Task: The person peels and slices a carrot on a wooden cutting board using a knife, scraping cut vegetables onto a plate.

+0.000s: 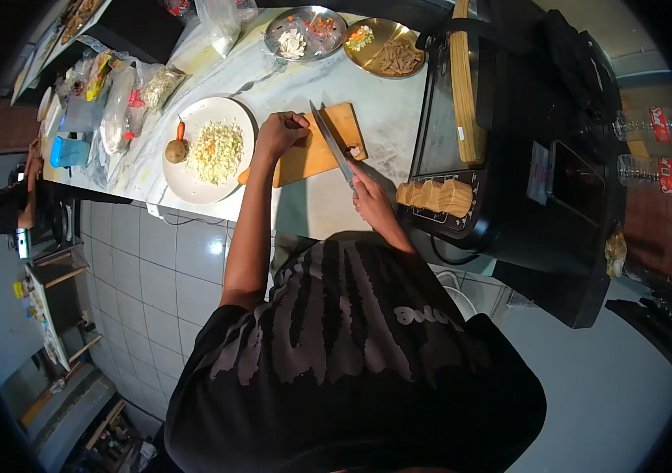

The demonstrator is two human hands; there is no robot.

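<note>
My right hand (373,199) is wrapped round the handle end of a large kitchen knife (331,143). Its long blade points away from me, slanting across a wooden cutting board (300,164). Over the board's left part, my left hand (282,134) is closed with curled fingers; whatever they may hold is hidden. A small pale piece of food (354,150) lies on the board, to the right of the blade. Left of the board, a white plate (172,178) bears a heap of chopped pale green vegetable (216,152), a carrot (181,129) and a round brown item (176,150).
At the back stand a metal tray (275,31) and a gold-coloured tray (364,65) of cut ingredients. Plastic bags (119,110) and a blue container (69,151) crowd the left. A black appliance (502,213) flanks my right. Another person (13,206) is at far left.
</note>
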